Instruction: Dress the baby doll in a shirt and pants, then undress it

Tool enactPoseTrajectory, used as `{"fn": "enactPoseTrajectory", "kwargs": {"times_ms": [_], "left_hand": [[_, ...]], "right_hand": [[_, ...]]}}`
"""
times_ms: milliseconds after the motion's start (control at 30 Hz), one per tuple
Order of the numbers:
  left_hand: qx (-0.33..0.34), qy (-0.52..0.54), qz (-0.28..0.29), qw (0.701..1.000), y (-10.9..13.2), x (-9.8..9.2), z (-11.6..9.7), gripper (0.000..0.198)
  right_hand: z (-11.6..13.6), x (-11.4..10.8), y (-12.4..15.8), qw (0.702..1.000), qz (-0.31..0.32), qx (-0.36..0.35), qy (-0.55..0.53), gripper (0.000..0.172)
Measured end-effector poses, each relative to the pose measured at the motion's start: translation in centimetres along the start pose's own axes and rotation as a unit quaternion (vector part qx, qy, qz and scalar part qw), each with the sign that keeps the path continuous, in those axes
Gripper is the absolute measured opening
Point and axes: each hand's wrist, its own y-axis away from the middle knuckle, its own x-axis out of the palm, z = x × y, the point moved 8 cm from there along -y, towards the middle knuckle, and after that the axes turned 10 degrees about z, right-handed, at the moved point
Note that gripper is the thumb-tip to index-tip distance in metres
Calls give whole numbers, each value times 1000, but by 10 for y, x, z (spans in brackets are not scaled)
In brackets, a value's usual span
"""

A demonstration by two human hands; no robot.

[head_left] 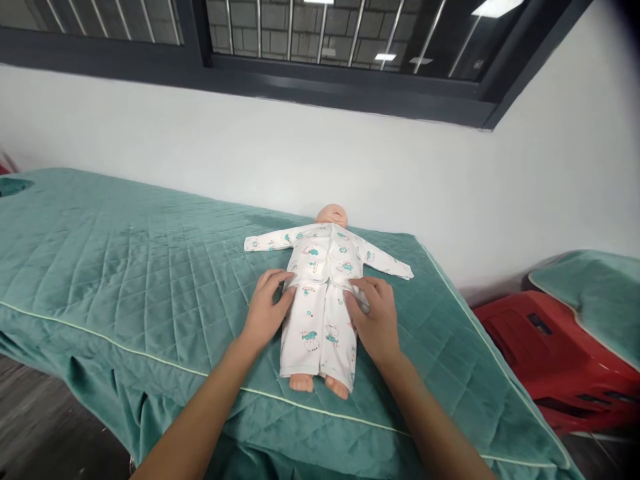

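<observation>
A baby doll (332,215) lies on its back, head toward the wall and feet toward me. It wears a white long-sleeved baby shirt (327,253) with a green and pink animal print, its sleeves spread to both sides. Matching baby trousers (320,333) cover the legs down to the bare toes. At the waist, my left hand (267,303) has thumb and fingertips closed in on the side edge of the shirt's hem. My right hand (375,313) pinches the cloth at the opposite side of the hem, with some white fabric showing between its fingers.
A green quilted cover (150,267) with pale piping drapes the bed under the doll. Behind it rise a white wall (200,147) and a dark-framed barred window (325,80). To the right stands a red plastic stool (540,353) partly under green cloth (595,300).
</observation>
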Motion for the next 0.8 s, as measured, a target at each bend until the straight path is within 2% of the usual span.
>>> {"fn": "enactPoseTrajectory", "kwargs": {"times_ms": [133, 300, 467, 567, 700, 800], "left_hand": [[23, -59, 22, 998, -13, 11, -20, 28], [54, -197, 56, 977, -32, 26, -46, 21], [153, -214, 53, 963, -32, 32, -67, 24], [174, -218, 66, 958, -26, 34, -70, 24], [167, -175, 101, 965, -20, 34, -64, 22], [142, -137, 67, 978, -17, 26, -53, 23]], "right_hand": [[9, 5, -21, 999, 28, -18, -5, 17], [20, -7, -35, 999, 16, -19, -39, 17], [25, -12, -34, 998, 22, -40, -35, 24], [29, -4, -29, 996, 52, -72, 7, 29], [40, 12, -18, 980, 127, -113, 103, 30], [42, 12, -10, 979, 128, -117, 108, 29]]}}
